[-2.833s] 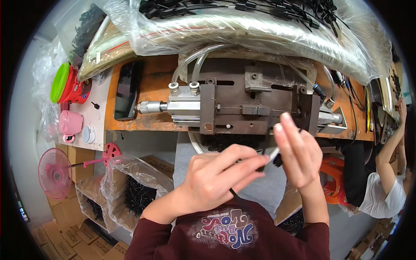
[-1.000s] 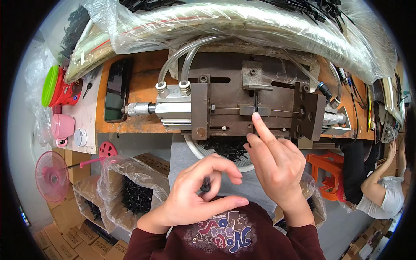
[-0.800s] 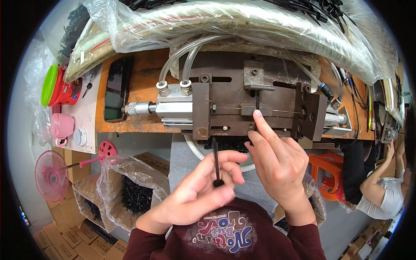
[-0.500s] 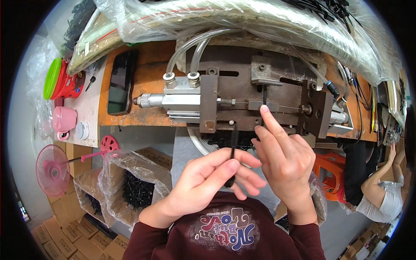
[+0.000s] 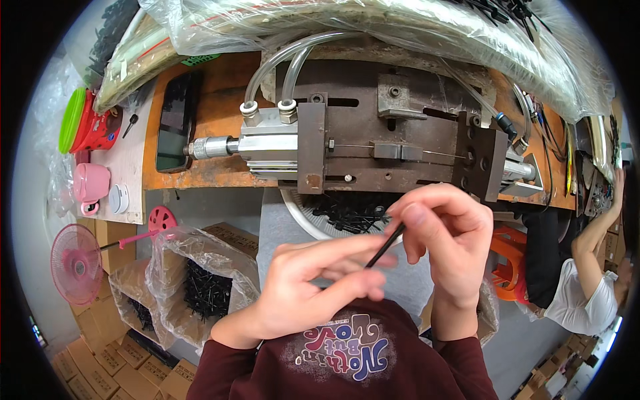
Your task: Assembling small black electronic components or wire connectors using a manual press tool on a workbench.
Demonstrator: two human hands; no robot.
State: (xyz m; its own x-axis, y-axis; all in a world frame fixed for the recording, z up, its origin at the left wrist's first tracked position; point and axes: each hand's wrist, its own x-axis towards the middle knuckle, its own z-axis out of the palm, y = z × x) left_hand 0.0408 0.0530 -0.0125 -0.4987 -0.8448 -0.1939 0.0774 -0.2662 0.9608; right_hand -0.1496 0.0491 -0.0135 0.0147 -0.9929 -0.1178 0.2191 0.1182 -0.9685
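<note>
My right hand pinches a thin black rod between thumb and fingertips, and the rod slants down to the left. The rod's lower end reaches between the thumb and fingers of my left hand. Those left fingers are stretched and apart, slightly blurred. Beyond my hands lies a dark metal clamping fixture with a small split grey block at its middle. No black piece shows in the block. Below the fixture, a white-rimmed basket holds several black parts.
Air cylinders with clear hoses flank the fixture. A phone, pink cup and red tub stand left. Plastic bags of black parts and a pink fan are lower left. Another person's arm shows right.
My right hand has drawn back from the fixture and now holds a black rod. The black piece in the fixture's middle is gone. My left fingers have straightened, and the view has shifted slightly.
</note>
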